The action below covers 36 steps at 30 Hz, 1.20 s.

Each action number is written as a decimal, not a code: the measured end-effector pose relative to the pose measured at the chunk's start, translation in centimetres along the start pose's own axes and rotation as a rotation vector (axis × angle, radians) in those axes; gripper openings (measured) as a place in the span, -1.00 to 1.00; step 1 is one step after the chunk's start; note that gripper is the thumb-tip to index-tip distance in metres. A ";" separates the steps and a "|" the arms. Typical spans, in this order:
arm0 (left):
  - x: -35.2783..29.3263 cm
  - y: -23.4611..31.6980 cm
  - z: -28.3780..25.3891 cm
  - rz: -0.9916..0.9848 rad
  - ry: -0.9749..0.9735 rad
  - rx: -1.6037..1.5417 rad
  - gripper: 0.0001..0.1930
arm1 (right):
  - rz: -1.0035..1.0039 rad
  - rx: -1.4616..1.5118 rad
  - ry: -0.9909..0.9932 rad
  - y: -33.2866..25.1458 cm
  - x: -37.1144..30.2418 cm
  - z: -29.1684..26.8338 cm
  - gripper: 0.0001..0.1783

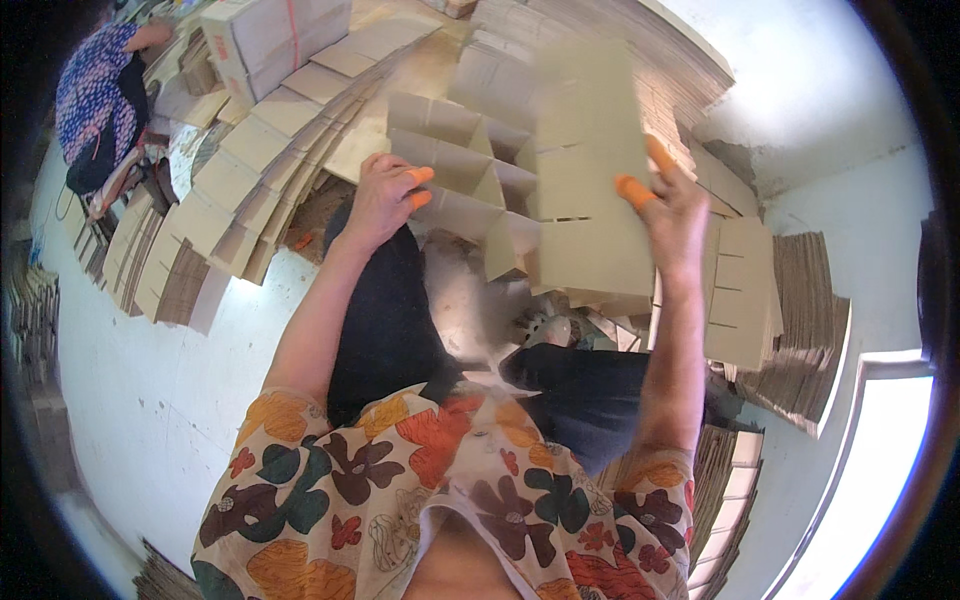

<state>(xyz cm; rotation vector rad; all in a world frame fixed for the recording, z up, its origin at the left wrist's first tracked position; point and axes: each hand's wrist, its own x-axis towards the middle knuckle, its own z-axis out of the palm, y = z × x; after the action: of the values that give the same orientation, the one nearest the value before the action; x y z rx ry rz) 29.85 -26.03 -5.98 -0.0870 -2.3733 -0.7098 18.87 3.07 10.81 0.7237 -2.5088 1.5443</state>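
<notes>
Spreading at 12 o'clock between both hands, a tan cardboard divider shows angular open cells, a flat slotted panel covering its 3 o'clock side. The left hand has orange-capped fingertips at its 9 o'clock edge; the right hand meets the panel's outer edge. How firmly either grasps, I cannot tell. Fanned cardboard sheets crowd 10 o'clock, a cardboard stack 3 o'clock; pale floor gives room at 8 o'clock.

Glared white from the opening at right, washed out the upper-right wall. Smeared around the top of the cardboard panel. Curved near the rim, blackened in the corners.
</notes>
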 end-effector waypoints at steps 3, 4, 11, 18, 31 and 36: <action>0.2 -0.1 0.6 -0.039 0.022 -0.160 -0.80 | -0.074 -0.007 -0.070 -0.7 0.8 5.3 -0.42; -0.3 -0.5 1.0 -0.069 0.024 -0.222 -0.82 | -0.091 -0.031 -0.089 -1.0 1.1 6.8 -0.43; -0.6 -1.3 2.1 -0.043 0.032 -0.274 -0.79 | -0.144 -0.299 -0.129 -1.4 1.9 12.5 -0.49; -0.6 -1.3 2.0 -0.049 0.048 -0.229 -0.88 | -0.222 -0.333 -0.116 -1.0 2.1 14.1 -0.58; 0.3 -1.4 2.2 -0.077 0.087 -0.295 -0.81 | -0.353 -0.422 -0.254 0.2 4.0 18.5 -0.81; -0.1 -1.8 2.6 -0.073 0.035 -0.225 -0.81 | -0.314 -0.546 -0.348 4.7 1.7 21.1 -0.89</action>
<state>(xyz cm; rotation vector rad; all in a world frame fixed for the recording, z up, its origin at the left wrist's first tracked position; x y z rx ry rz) 28.03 -26.20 -8.59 -0.0829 -2.2652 -1.0034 18.53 -14.02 -2.55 1.2838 -2.6817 0.6280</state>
